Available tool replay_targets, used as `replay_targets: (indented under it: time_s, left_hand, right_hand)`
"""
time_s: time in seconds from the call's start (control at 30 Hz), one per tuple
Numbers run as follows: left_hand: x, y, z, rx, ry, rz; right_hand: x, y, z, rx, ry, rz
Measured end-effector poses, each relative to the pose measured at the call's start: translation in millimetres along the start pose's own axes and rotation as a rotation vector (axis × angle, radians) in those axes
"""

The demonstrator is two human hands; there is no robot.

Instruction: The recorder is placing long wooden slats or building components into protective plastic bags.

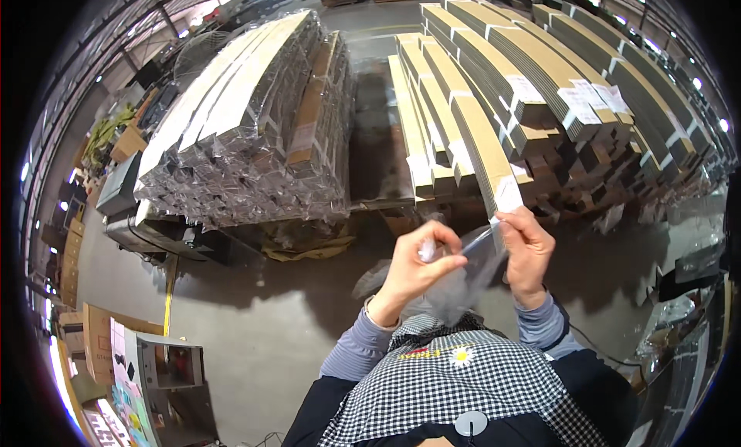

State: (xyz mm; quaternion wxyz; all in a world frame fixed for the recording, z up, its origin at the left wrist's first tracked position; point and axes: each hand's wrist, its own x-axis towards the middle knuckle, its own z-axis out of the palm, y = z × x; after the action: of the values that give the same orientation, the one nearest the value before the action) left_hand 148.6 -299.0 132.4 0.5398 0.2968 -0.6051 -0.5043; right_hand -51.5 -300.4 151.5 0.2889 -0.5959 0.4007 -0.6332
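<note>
While the right hand pinches clear plastic film between thumb and finger, the left hand grips a bunch in curled fingers, apparently for tension.

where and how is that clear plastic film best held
Probably by its upper edge, pinched between thumb and fingers, with hands coming from both sides: the clear plastic film looks thin and limp, hanging below that edge, which runs between the left hand and the right hand.
</note>
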Motion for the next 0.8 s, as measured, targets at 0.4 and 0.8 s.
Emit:
replay_targets:
  time_s: [0.4,0.8]
  left_hand:
    - [15,-35,44,-0.824,-0.147,-0.351]
    - [61,-127,58,0.523,-0.607,0.03]
  right_hand:
    - [4,29,-76,1.012,-0.599,0.376]
    - [-14,150,-159,-0.429,-0.5,-0.232]
